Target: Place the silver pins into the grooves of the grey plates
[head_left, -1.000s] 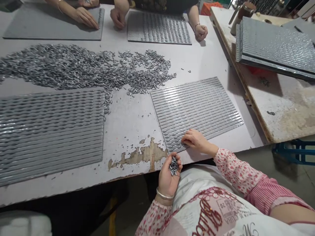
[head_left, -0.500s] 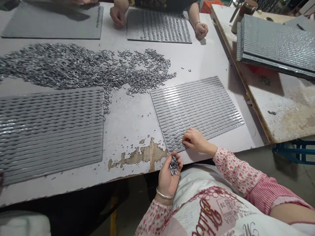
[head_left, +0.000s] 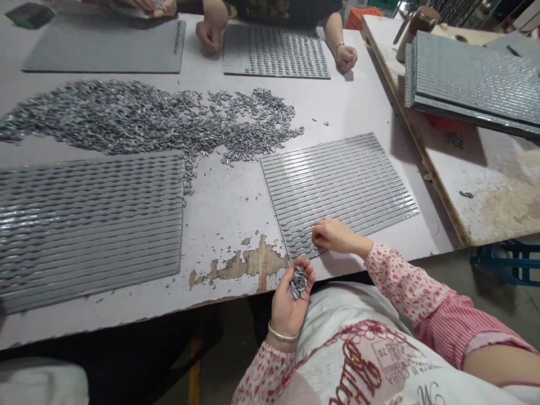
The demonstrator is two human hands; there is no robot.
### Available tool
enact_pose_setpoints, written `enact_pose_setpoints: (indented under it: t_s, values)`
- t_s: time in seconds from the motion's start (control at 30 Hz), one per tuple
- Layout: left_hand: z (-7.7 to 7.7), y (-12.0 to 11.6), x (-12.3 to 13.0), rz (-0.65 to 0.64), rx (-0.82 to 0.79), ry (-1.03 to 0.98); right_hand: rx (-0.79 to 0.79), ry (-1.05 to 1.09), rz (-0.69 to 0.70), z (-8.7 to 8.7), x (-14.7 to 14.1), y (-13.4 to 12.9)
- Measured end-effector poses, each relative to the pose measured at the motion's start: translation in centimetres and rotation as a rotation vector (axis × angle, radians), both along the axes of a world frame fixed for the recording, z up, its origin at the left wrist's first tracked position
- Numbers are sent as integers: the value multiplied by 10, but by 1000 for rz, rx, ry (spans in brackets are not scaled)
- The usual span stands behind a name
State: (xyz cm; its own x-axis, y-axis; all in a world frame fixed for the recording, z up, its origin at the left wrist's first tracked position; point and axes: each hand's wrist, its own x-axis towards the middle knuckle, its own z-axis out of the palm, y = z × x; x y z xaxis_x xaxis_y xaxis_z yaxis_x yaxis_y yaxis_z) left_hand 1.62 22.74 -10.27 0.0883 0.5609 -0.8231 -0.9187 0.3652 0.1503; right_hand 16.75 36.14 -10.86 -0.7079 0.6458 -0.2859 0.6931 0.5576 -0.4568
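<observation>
Cupped palm-up at the table's front edge, my left hand holds a small heap of grey, glossy, seed-shaped pieces. My right hand rests on the near-left part of a grey grooved board, its fingers pinched together and pointing down at a groove. Whatever is between those fingertips is hidden. Several pieces like those in my palm sit in rows in the board's near-left corner, beside my right fingers. The rest of the board shows bare, shiny parallel grooves.
A long pile of loose grey pieces spreads behind the boards. Another grooved board lies at left. Across the table, a co-worker's hands flank a board. Stacked boards stand on a side table at right.
The camera view has shifted slightly. My right hand stays pinched at nearly the same place on the board, and my left hand still cups the pieces. A co-worker's hands show more at top left.
</observation>
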Motion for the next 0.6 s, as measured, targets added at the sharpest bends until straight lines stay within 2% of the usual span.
enact_pose_setpoints:
  t_s: [0.13,0.27,0.4,0.6]
  values:
    - [-1,1,1,6,21,-27,-56,-26,-12,5,-4,5]
    - [1,4,2,17,36,-40,-120,-116,38,12,-8,14]
    - [2,3,1,22,32,-28,-108,-164,78,16,-11,18]
    - [0,1,0,40,37,-32,-132,-204,12,18,-12,18]
